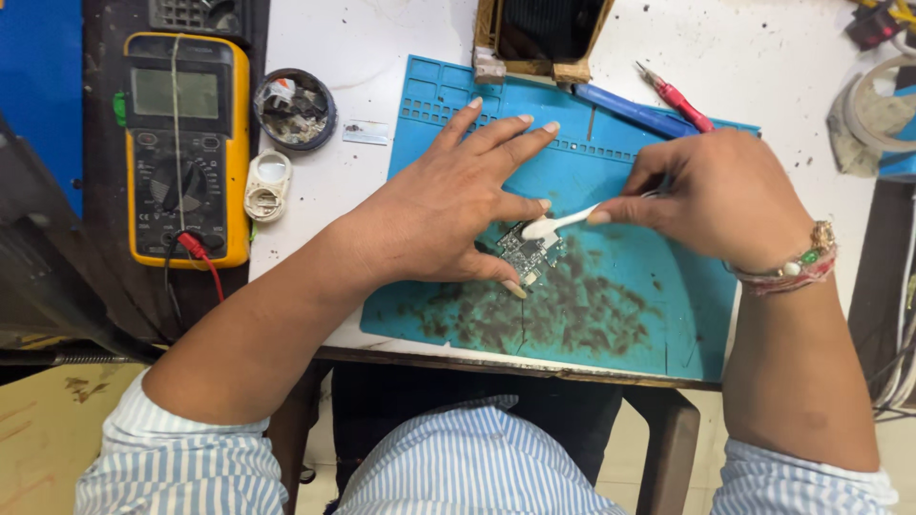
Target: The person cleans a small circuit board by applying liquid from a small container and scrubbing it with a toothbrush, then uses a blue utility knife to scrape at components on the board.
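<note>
On one blue mat (pixel 658 315), left hand (pixel 448 205) open, pinning one circuit board (pixel 527 253), right hand (pixel 720 195) gripping one white brush (pixel 558 224).

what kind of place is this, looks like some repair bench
Most likely a small electronics repair bench. A yellow multimeter sits at the left, a blue work mat covers the table, and the left hand steadies a small circuit board while the right hand brushes it.

A yellow multimeter (pixel 187 148) lies at the desk's left edge. Just right of it sit a round tin (pixel 295 109) and a white case (pixel 267 186). A red screwdriver (pixel 676 97) rests near the far edge.
</note>
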